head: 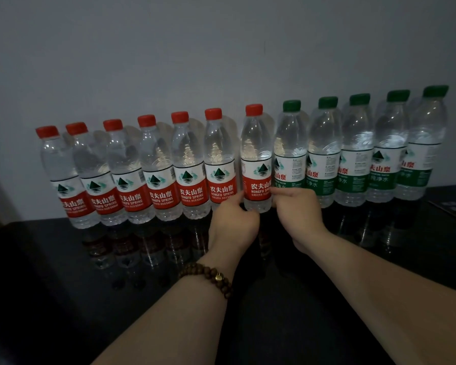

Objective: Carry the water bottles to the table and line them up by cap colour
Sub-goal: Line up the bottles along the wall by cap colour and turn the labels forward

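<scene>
Twelve water bottles stand upright in one row on the black glossy table (50, 272), backed against the pale wall (221, 48). The row runs from centre left up toward the right edge of the frame.

Count: seven red caps on the left part, five green caps on the right part.

The six red-capped bottles (156, 164) at the left stand shoulder to shoulder, labels facing me. The seventh red bottle (256, 159) stands at the centre of the frame. There is a narrow gap between it and the sixth; on its other side it sits just against the first of the green-capped bottles (358, 143).

My left hand (233, 223) is at the lower left side of the seventh red bottle, fingers curled, with the fingertips on the plastic near the bottom of the label. My right hand (298, 209) is at its lower right side, fingers bent, tips pressed on the label edge where it meets the first green one. The bottle is held between both hands, base on the table.

A wooden bead bracelet (206, 276) is on my left wrist.

The table top mirrors the bottles dimly. Light is low.
</scene>
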Tool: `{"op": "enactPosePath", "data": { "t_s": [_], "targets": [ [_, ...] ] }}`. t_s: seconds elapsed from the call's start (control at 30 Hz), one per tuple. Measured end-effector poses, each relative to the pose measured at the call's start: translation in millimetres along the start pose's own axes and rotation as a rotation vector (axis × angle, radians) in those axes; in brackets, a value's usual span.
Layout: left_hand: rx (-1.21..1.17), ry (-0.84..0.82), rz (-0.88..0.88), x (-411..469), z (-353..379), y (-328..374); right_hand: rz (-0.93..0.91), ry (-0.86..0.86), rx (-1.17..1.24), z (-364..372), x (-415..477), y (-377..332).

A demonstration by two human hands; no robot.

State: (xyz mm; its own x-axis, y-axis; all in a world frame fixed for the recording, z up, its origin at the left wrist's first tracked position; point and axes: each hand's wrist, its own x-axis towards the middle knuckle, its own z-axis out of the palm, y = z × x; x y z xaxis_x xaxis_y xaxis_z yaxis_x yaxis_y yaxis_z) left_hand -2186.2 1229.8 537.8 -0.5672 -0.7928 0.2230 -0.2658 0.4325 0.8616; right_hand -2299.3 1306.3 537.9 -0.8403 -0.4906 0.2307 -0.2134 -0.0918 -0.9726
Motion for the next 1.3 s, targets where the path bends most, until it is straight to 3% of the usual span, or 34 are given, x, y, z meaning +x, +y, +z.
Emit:
{"op": "enactPosePath", "data": {
  "t_s": [0.67,0.97,1.3],
  "targets": [
    [0.044,0.022,0.033,-2.8,-0.1,3.1,-0.024,-0.054,-0.060,0.2,-2.6,-4.2],
    [-0.049,0.254,-0.139,0.5,-0.5,5.3,-0.010,-0.084,-0.058,1.1,-3.2,-2.5],
    [-0.052,0.259,-0.154,2.5,0.1,6.2,-0.038,-0.142,-0.139,1.6,-4.0,-1.7]
  ]
}}
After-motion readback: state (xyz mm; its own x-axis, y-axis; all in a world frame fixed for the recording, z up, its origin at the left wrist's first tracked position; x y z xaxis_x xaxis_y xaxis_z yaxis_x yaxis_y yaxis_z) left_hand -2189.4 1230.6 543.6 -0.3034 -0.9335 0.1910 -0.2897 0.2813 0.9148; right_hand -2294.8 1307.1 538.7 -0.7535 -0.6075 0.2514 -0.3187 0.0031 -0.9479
